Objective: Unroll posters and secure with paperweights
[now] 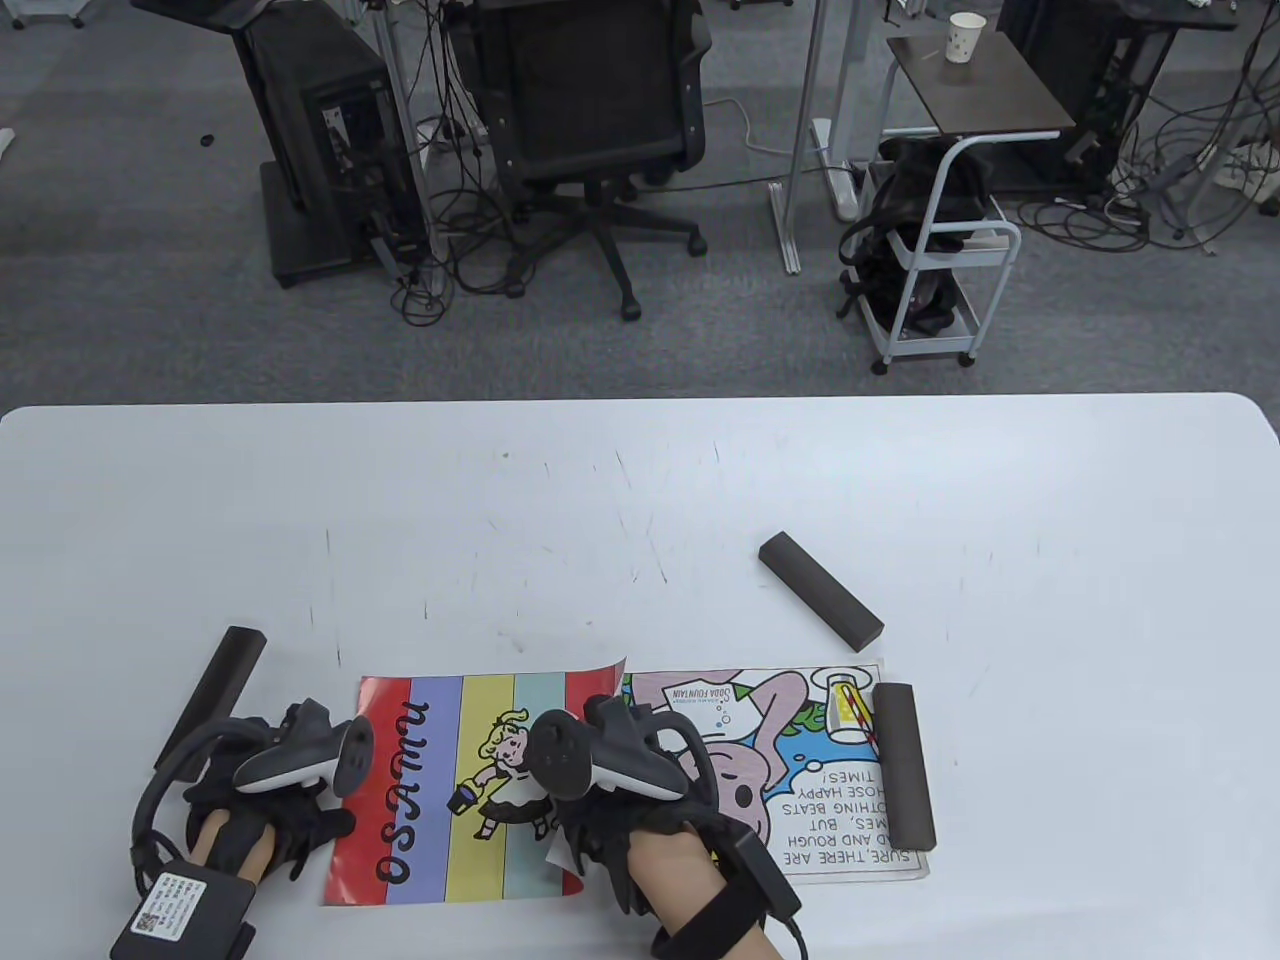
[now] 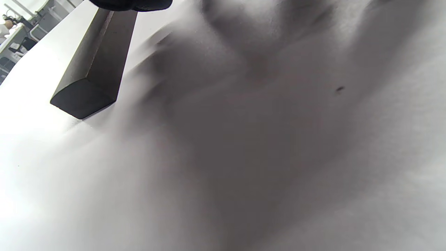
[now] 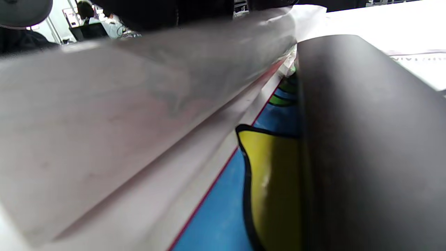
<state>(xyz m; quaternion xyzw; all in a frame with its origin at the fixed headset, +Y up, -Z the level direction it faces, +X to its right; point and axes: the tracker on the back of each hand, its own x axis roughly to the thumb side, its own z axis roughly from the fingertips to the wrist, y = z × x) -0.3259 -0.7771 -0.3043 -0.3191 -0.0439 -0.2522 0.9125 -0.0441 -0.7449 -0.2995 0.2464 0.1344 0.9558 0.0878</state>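
Both hands, the left hand [image 1: 265,835] and right hand [image 1: 615,845], wear black gloves, with bare skin at the wrists. Each carries a grey-and-white tracker with a dark ring. Black straps and cables run along the forearms; a labelled black box sits on the left wrist.
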